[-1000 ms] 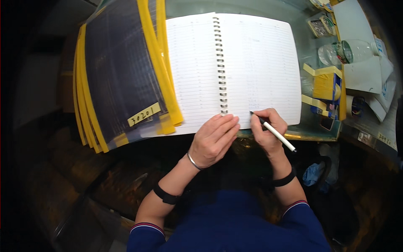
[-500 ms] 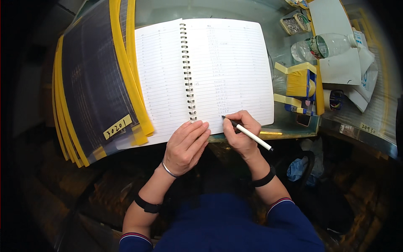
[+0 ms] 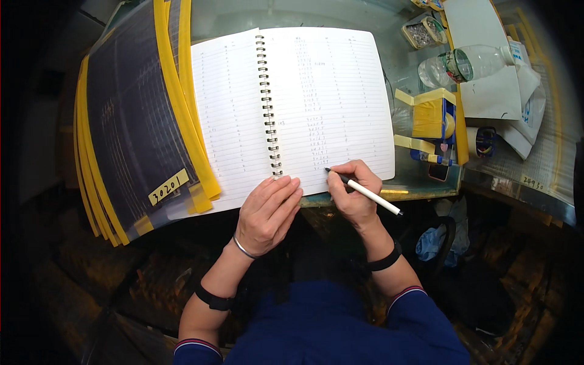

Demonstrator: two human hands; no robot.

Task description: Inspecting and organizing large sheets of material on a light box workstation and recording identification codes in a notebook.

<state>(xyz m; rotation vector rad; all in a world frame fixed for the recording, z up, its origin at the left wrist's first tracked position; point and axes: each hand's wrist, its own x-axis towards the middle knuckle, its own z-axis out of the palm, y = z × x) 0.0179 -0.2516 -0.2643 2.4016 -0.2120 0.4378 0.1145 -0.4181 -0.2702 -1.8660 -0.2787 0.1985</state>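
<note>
A spiral-bound notebook lies spread on the glass-topped table, its lined pages bearing columns of handwriting. My right hand grips a white pen with a black tip end. The pen's point touches the right page near its lower edge, at the end of the written column. My left hand lies flat on the notebook's bottom edge beside the spiral, its fingers stretched out and holding nothing. A silver bangle circles the left wrist, and a black band is on each forearm.
Left of the notebook, and overlapping it, lie several dark mesh screens with yellow taped borders. On the right are tape dispensers, a plastic bottle, a small container of bits and white papers. A bag hangs below the table.
My right hand and the pen have shifted slightly to the right along the line being written. My left hand stays on the notebook. The whole view has moved a little.
</note>
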